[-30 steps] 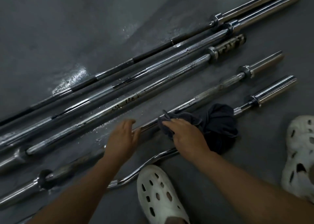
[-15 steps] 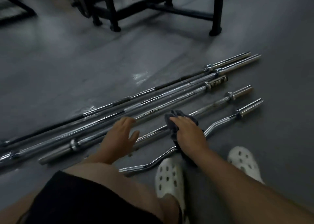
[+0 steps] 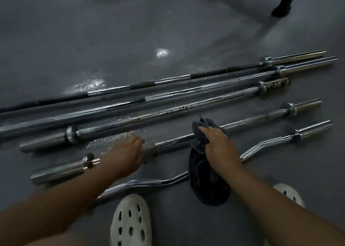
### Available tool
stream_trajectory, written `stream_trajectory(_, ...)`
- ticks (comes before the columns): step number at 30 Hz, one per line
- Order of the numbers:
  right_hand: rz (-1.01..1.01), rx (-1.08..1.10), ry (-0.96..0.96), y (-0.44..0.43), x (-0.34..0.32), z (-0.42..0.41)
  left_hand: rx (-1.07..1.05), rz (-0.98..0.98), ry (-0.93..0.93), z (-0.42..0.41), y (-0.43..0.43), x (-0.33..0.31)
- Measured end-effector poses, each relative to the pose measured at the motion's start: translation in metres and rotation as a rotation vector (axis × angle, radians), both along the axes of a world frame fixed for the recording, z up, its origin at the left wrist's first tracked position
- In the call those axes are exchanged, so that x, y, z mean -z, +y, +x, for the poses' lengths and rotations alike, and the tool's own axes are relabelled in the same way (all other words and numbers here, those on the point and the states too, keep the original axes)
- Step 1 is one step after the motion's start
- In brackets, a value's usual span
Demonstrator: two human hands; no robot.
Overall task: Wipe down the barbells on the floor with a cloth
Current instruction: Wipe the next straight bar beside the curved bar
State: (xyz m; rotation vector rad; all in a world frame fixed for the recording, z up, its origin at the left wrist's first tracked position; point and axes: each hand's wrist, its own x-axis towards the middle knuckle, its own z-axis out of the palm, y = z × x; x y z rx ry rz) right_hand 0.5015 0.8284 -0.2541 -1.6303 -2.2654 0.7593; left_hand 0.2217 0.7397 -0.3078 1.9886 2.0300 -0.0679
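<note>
Barbells (image 3: 186, 91) lie side by side on the grey floor (image 3: 93, 31), five in all (the nearest a bent curl bar (image 3: 143, 182)). Toward the left, the left hand (image 3: 125, 153) rests on the fourth bar (image 3: 252, 120) just beside its collar, fingers loosely laid over the steel, holding nothing. Further right, the right hand (image 3: 218, 148) grips a dark cloth (image 3: 200, 143) against that same bar, the cloth's tail draping across the curl bar.

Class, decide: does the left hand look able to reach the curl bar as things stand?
Probably yes: the left hand rests on the straight bar beside the curl bar, bare floor between them; the cloth covers only its middle.
</note>
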Motion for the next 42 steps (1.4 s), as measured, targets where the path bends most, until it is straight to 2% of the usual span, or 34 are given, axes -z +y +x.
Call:
stream_trajectory(4, -0.073, -0.005, -0.106, 0.041, 0.06, -0.002, -0.072, -0.172, 0.006, -0.001, 0.027, 0.056)
stream_trajectory(7, -0.137, 0.135, -0.231, 0.06, 0.101, -0.004, -0.077, -0.11, 0.011, 0.006, 0.029, 0.089)
stream_trajectory(9, -0.089, 0.127, -0.296, 0.049, 0.122, -0.028, -0.11, -0.1, 0.039, 0.01, 0.031, 0.097)
stream_trajectory(11, -0.035, -0.042, -0.269, 0.022, 0.133, -0.068, -0.166, -0.262, 0.009, 0.002, 0.049, 0.095)
stream_trajectory(14, -0.023, -0.363, -0.195, 0.003, 0.135, -0.096, -0.195, -0.654, -0.253, -0.018, 0.088, 0.082)
stream_trajectory(15, 0.019, -0.422, -0.202, 0.011, 0.135, -0.087, -0.187, -0.692, -0.293, -0.019, 0.091, 0.08)
stream_trajectory(16, 0.075, -0.426, -0.217, 0.024, 0.138, -0.07, -0.172, -0.658, -0.268, -0.016, 0.087, 0.078)
stream_trajectory(17, 0.118, -0.363, -0.249, 0.038, 0.141, -0.048, -0.16, -0.546, -0.163, -0.011, 0.078, 0.082)
stream_trajectory(19, 0.108, -0.085, -0.314, 0.062, 0.142, -0.013, -0.131, -0.188, -0.002, 0.01, 0.053, 0.088)
stream_trajectory(20, 0.057, 0.012, -0.328, 0.063, 0.142, -0.012, -0.13, -0.146, 0.025, 0.018, 0.046, 0.089)
stream_trajectory(21, 0.011, 0.033, -0.329, 0.058, 0.141, -0.026, -0.118, -0.185, 0.035, 0.02, 0.048, 0.092)
stream_trajectory(22, -0.001, -0.025, -0.302, 0.044, 0.14, -0.047, -0.135, -0.3, -0.057, 0.013, 0.059, 0.088)
stream_trajectory(24, 0.035, -0.31, -0.257, 0.006, 0.142, -0.086, -0.191, -0.667, -0.379, -0.001, 0.081, 0.075)
stream_trajectory(25, 0.041, -0.447, -0.24, -0.004, 0.139, -0.095, -0.204, -0.787, -0.463, -0.006, 0.091, 0.069)
stream_trajectory(26, 0.03, -0.518, -0.248, -0.002, 0.136, -0.092, -0.205, -0.825, -0.479, -0.009, 0.096, 0.064)
stream_trajectory(28, 0.032, -0.445, -0.252, 0.02, 0.137, -0.065, -0.156, -0.607, -0.297, -0.007, 0.08, 0.069)
stream_trajectory(30, 0.03, -0.187, -0.281, 0.044, 0.139, -0.029, -0.096, -0.163, -0.01, 0.008, 0.043, 0.091)
stream_trajectory(31, -0.022, -0.095, -0.287, 0.051, 0.138, -0.02, -0.08, -0.012, 0.025, 0.016, 0.027, 0.095)
stream_trajectory(32, -0.085, -0.047, -0.27, 0.052, 0.138, -0.02, -0.078, 0.037, 0.035, 0.019, 0.024, 0.098)
stream_trajectory(34, -0.176, -0.001, -0.197, 0.039, 0.132, -0.046, -0.116, -0.185, -0.013, 0.011, 0.042, 0.1)
stream_trajectory(36, -0.184, -0.05, -0.148, 0.017, 0.127, -0.082, -0.221, -0.591, -0.355, -0.007, 0.069, 0.091)
stream_trajectory(37, -0.169, -0.096, -0.137, 0.008, 0.125, -0.095, -0.249, -0.73, -0.512, -0.014, 0.081, 0.087)
stream_trajectory(38, -0.151, -0.155, -0.137, 0.007, 0.124, -0.099, -0.247, -0.802, -0.587, -0.019, 0.091, 0.083)
stream_trajectory(39, -0.119, -0.209, -0.135, 0.015, 0.126, -0.096, -0.212, -0.778, -0.558, -0.021, 0.093, 0.082)
stream_trajectory(40, -0.087, -0.232, -0.13, 0.028, 0.13, -0.087, -0.159, -0.687, -0.434, -0.02, 0.089, 0.082)
stream_trajectory(41, -0.052, -0.211, -0.135, 0.041, 0.132, -0.072, -0.116, -0.537, -0.254, -0.015, 0.079, 0.085)
stream_trajectory(42, -0.018, -0.135, -0.142, 0.056, 0.135, -0.054, -0.081, -0.296, -0.114, -0.006, 0.061, 0.093)
